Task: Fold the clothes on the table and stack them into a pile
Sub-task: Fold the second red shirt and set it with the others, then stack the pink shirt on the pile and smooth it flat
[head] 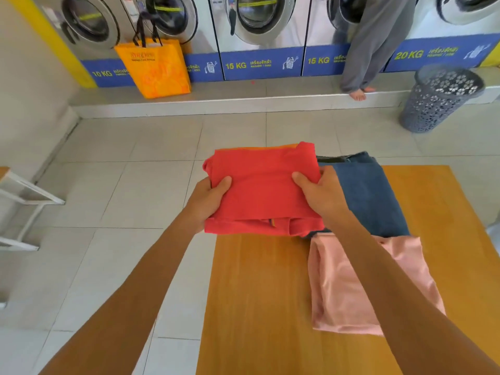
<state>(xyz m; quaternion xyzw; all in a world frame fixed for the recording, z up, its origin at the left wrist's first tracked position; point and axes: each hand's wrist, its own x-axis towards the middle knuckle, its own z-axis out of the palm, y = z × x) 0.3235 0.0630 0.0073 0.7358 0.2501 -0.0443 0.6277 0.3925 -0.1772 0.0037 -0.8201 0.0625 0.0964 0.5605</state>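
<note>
Both hands, left hand [208,198] and right hand [322,196], grip the red garment [259,190], seemingly above the table [257,293] edge.

Three folded garments sit at the wooden table [257,293]: one red [261,190], one blue [370,196], one pink [343,288]. Beyond the table stand five washing machines [257,20], one orange bag [154,69] and one grey basket [441,98]. Two hands grip the red one.

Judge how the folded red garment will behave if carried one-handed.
Probably floppy: the red garment is soft layered cloth, held at both sides by the left hand and right hand. Its folds would likely sag open. It looks light.
</note>
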